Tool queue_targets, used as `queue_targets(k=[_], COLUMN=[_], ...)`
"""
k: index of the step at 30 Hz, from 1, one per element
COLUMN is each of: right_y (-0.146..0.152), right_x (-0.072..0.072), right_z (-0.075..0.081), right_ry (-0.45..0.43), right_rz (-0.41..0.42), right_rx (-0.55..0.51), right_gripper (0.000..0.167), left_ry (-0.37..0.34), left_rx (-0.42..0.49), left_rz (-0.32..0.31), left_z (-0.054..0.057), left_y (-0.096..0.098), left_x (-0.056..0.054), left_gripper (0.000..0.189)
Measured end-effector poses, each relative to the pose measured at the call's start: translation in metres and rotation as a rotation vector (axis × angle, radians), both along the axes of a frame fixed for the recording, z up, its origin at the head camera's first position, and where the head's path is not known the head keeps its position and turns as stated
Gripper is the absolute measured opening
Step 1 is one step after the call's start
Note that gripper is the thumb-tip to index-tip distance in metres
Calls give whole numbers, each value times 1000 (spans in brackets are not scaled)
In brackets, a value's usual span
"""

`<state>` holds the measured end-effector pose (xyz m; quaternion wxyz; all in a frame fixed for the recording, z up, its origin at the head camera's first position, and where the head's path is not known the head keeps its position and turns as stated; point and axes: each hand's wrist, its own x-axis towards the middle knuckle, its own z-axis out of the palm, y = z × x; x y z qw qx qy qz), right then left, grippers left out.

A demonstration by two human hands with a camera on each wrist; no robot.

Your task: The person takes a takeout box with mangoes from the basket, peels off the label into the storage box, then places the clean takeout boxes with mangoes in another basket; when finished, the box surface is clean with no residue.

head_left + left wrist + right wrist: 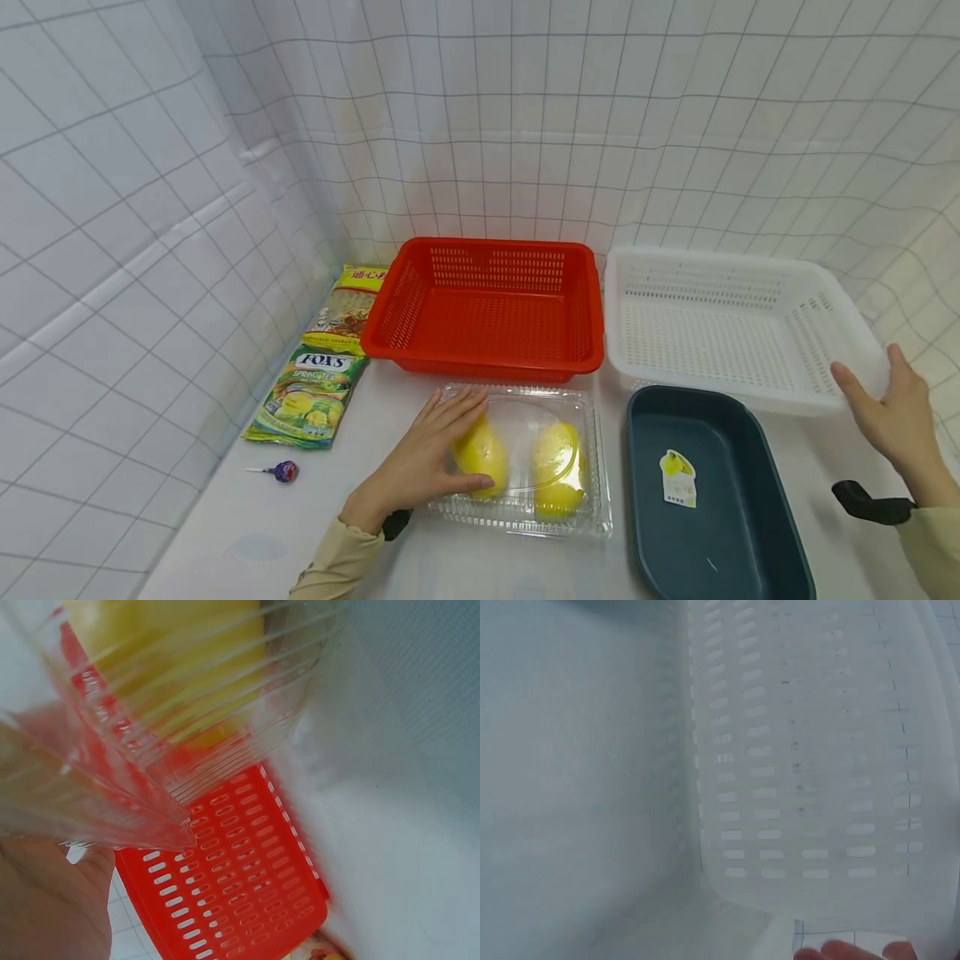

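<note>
The left hand [431, 454] lies palm down, fingers extended, the right hand [894, 417] with thumb and forefinger apart.

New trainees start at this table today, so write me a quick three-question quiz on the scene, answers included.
1. Multiple choice: What does the left hand rest on?
A) the red basket
B) the clear container
C) the dark tray

2. True or false: The lollipop lies inside the dark tray.

3. Fill in the colour: The right hand is at a corner of the ____ basket.

Key:
1. B.
2. False; the lollipop lies on the table, near the green packet.
3. White; the white basket is the one at that hand.
</note>
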<state>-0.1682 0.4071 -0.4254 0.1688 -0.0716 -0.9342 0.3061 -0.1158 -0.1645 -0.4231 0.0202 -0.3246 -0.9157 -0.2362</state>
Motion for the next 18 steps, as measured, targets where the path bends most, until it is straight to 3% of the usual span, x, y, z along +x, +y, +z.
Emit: queue_targets(k=[3, 7, 10, 18], right_y=[6, 13, 18, 34], right_x=[-1, 0, -1, -3], right_z=[-2, -5, -7, -14], right_ry=[-45, -130, -131, -148], right_rz=[37, 127, 210, 300], right_rx=[-23, -162, -260, -528], right_gripper=[77, 83, 84, 81], left_ry=[-6, -26, -35, -32], left_rx=[2, -6, -10, -10], left_rz=[4, 13, 14, 14], left_z=[0, 1, 1, 0], left_y=[0, 0, 1, 1], left_x=[0, -1, -1, -1], left_gripper=[95, 96, 96, 96])
